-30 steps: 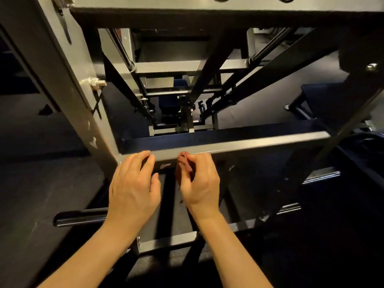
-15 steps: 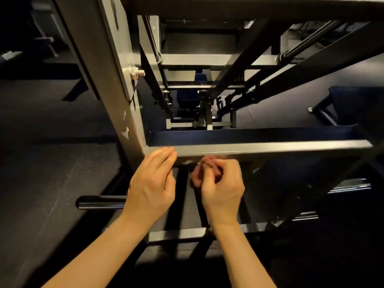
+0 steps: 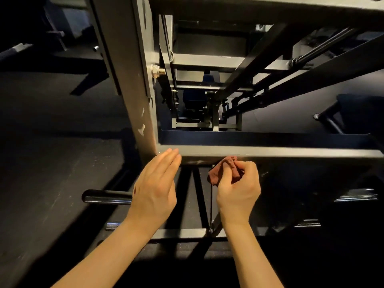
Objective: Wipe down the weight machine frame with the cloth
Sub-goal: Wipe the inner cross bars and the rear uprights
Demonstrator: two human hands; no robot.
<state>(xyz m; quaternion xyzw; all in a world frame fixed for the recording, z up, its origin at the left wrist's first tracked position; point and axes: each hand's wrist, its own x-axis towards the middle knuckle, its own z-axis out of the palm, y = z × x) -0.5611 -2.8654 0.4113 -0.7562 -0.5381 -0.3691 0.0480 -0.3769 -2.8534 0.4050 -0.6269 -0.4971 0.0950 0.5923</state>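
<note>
No text, label, brand or number can be read — not on any surface.

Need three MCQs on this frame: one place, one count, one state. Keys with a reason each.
1. Where is the crumpled reddish-brown cloth?
A) at the lower edge of the grey metal horizontal crossbar
B) lying on the floor
C) draped over the upright post

2. How many hands hold the cloth?
A) none
B) one
C) two

3. How is the left hand?
A) clenched in a fist
B) fingers straight, holding nothing
C) gripping a bolt

Answers:
1 A: the cloth's top meets the crossbar's lower edge.
2 B: only the right hand has a grip on it.
3 B: its straight fingertips reach the crossbar's left end.
</note>
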